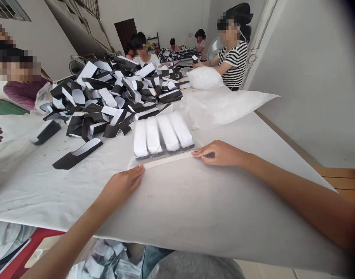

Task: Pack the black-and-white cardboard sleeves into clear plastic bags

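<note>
A clear plastic bag (162, 133) lies flat on the covered table. Inside it sit several white pieces side by side, with black along their near ends. Its near edge has a folded, whitish strip (168, 159). My left hand (126, 182) holds the left end of that strip, fingertips pressed together. At the strip's right end, my right hand (219, 153) pinches the edge between thumb and fingers. Left of the bag, a single black-and-white folded card piece (78, 154) rests apart from the others.
A large heap of black-and-white folded card pieces (107, 97) rises beyond the bag. Clear plastic bags (224, 106) and a puffed white bag (206, 78) lie at the back right. Co-workers sit around, one in a striped shirt (234, 64). Below the table edge are filled bags (107, 257).
</note>
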A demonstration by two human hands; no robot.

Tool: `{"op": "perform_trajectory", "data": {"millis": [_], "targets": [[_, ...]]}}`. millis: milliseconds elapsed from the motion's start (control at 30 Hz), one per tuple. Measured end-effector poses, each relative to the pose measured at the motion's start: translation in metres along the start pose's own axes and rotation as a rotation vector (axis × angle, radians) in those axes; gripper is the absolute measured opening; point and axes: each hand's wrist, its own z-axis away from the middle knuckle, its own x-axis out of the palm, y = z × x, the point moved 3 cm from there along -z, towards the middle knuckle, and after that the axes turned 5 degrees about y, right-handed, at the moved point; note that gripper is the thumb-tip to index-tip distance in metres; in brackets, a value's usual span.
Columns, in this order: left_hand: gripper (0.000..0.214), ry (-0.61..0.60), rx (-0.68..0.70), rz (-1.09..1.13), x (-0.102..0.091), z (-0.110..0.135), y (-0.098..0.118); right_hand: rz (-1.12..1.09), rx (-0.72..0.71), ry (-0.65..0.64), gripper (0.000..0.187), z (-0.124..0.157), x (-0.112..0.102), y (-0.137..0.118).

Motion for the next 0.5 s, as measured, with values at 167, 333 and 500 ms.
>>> {"op": "perform_trajectory", "data": {"millis": [167,333,500], "targets": [[0.037,-0.007,-0.185,0.129,-0.01,0.001,-0.031,0.001,0.058,0.031,0.028,0.0,-0.012,0.003],[0.026,0.048,-0.256,0.267,-0.012,-0.004,-0.052,-0.096,0.11,0.022,0.019,0.001,-0.021,0.008],[0.019,0.043,-0.23,0.239,-0.011,-0.012,-0.049,-0.336,0.254,0.019,0.028,0.0,-0.02,0.027]]}}
